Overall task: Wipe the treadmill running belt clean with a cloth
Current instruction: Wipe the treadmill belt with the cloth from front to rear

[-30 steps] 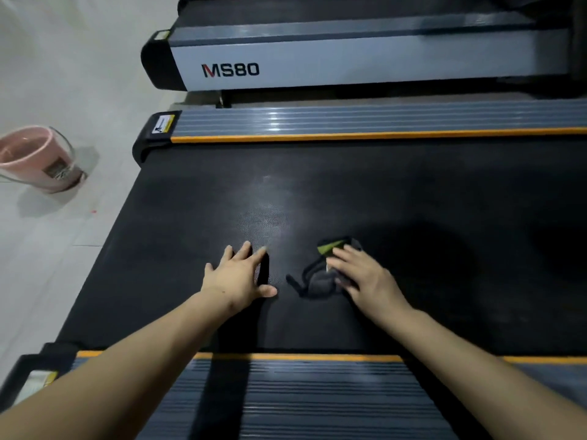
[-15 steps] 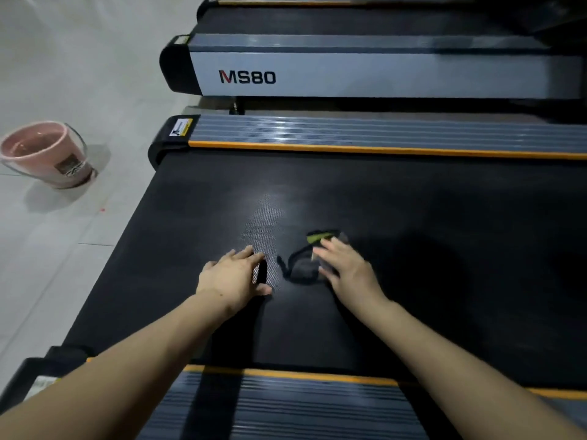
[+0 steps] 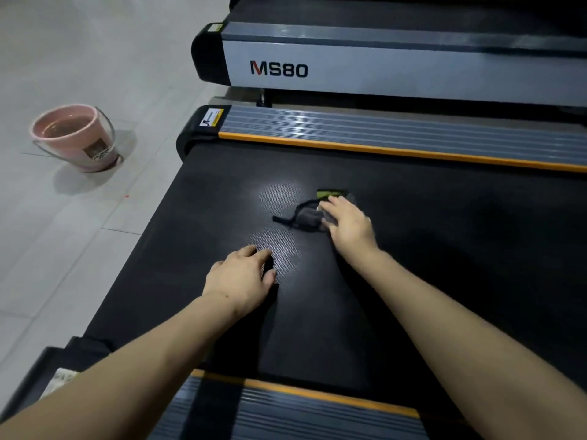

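Note:
The black running belt (image 3: 444, 249) fills the middle of the view between two grey side rails with orange strips. A dark grey cloth (image 3: 306, 214) with a green patch and a dark loop lies on the belt. My right hand (image 3: 347, 222) presses flat on the cloth's right part, fingers pointing to the far rail. My left hand (image 3: 243, 277) rests palm down on the bare belt, nearer me and to the left of the cloth, holding nothing.
A pink bucket (image 3: 76, 138) with water and a wire handle stands on the tiled floor to the left. A second treadmill marked MS80 (image 3: 349, 71) runs along the far side. The near side rail (image 3: 286, 414) lies under my forearms.
My right hand has slid the cloth away from me toward the far rail. My left hand stays planted on the belt. The view has shifted so the treadmill sits further right.

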The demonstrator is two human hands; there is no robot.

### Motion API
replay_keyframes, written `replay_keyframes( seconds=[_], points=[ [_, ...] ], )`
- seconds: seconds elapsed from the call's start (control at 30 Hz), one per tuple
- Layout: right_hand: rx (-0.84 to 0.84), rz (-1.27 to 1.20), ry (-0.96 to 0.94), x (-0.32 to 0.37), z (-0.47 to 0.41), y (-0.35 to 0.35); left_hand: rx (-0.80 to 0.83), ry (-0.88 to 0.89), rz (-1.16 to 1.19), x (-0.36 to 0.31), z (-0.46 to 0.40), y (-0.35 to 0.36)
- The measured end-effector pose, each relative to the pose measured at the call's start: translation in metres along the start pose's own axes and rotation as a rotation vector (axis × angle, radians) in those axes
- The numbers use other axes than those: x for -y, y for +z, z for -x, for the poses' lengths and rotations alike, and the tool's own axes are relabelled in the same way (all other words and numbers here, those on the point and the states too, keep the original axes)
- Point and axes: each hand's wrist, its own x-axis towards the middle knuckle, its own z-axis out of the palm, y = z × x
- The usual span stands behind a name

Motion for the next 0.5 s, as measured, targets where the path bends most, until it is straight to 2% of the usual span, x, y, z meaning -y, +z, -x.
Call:
replay_keyframes(
  seconds=[0.13,0.23,0.3,0.4,0.5],
  points=[
    [0.056,-0.054,-0.266,0.012,0.106,-0.005,-0.031,0.022,-0.02,0.004,-0.009,-0.008],
    [0.108,-0.064,-0.334,0.004,0.1,-0.001,-0.033,0.012,-0.012,0.005,-0.011,-0.007],
    [0.103,-0.042,-0.297,0.001,0.048,0.011,-0.018,0.006,-0.025,0.008,-0.009,-0.003],
    [0.049,-0.01,-0.039,0.011,-0.038,0.02,0.004,0.006,-0.048,0.011,0.0,0.004],
    [0.075,0.037,0.033,0.025,-0.061,0.025,-0.009,-0.019,0.007,0.015,0.002,0.0]
  ],
)
